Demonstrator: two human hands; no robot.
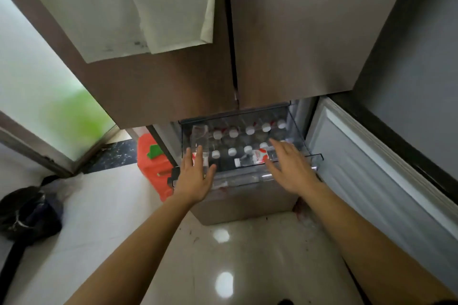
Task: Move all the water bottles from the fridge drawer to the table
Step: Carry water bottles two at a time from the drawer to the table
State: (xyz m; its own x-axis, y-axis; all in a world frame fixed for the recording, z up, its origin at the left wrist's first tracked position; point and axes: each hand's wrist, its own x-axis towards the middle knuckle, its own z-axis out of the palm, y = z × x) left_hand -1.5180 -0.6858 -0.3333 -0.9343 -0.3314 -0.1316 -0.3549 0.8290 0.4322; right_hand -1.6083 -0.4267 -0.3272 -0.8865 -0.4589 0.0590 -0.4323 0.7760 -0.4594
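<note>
Clear plastic walls make up the fridge drawer (233, 116), which is pulled out below two closed brown doors (297, 32). Through them the water bottles (250, 130) stand in two rows, showing mostly white caps. Their bodies blur into the dark inside and I cannot count them surely. One bottle on its side (250, 159) lies across the caps at the drawer's front, red label up, its right end hidden under the right hand (290, 168). That hand hangs over the drawer's front right, fingers straight and a little apart, gripping nothing. Whether the fingertips touch the bottle I cannot tell. The left hand (195, 176) is over the drawer's front left corner, fingers spread wide, holding nothing. It covers the lower part of a tall bottle (199, 137) leaning there, whose red label peeps between the fingers. Blur softens both hands.

Right of the drawer a lower door (359, 168) stands swung open, showing its white ribbed inner face. Left of the drawer an orange-red container (148, 163) with a green piece on it is half hidden by the fridge's edge. Below the drawer glossy pale floor tiles (247, 267) carry bright spots of light. Far left of the drawer a black bag (27, 213) lies on the floor, cut off by the frame, beneath a frosted glass panel (37, 86). Above the drawer pale sheets (138, 7) hang on the left door
</note>
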